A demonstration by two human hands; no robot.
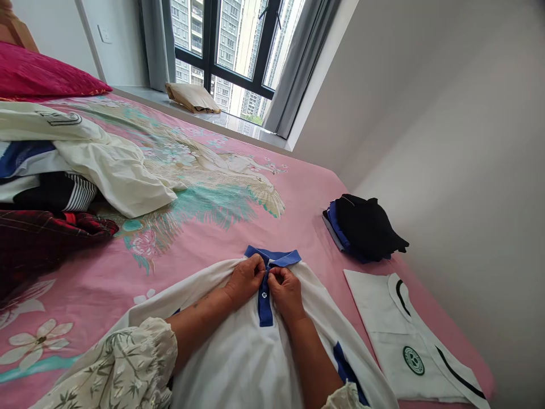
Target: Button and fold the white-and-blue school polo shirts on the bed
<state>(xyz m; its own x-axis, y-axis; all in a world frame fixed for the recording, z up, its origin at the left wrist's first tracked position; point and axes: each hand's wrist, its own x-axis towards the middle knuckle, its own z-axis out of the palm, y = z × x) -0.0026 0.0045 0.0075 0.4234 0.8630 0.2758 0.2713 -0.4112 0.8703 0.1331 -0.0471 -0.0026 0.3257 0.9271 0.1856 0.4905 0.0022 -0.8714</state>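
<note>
A white polo shirt with a blue collar and blue button placket lies spread on the bed in front of me, collar pointing away. My left hand pinches the placket's left edge just under the collar. Opposite it, my right hand pinches the right edge, thumb and forefinger pressed together. The fingertips of both hands nearly meet at the top of the placket. One button shows below them; whatever lies between the fingertips is hidden.
Piled clothes lie at the left on the pink flowered bedsheet. Folded dark clothes and a folded white shirt lie at the right, near the wall. A paper bag rests on the windowsill. A red pillow is at the far left.
</note>
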